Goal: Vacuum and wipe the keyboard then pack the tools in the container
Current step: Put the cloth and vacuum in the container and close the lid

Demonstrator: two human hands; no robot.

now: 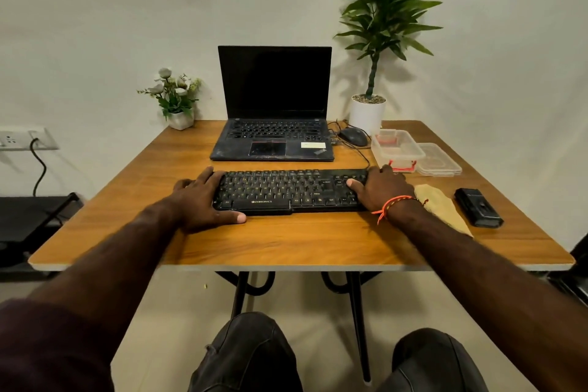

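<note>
Both hands (203, 200) gripping kbd (286, 191) ends

Single head-worn view, wide-angle, looks forward and down, close over the counter (286, 245); wall behind, knees below.

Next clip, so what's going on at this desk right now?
A person sits at a wooden table with both hands on the ends of a black keyboard: the left hand at its left end, the right hand at its right end. The beige cloth and the small black handheld vacuum lie untouched to the right. The clear container stands open, its lid beside it. Cleaning does not look started.
</note>
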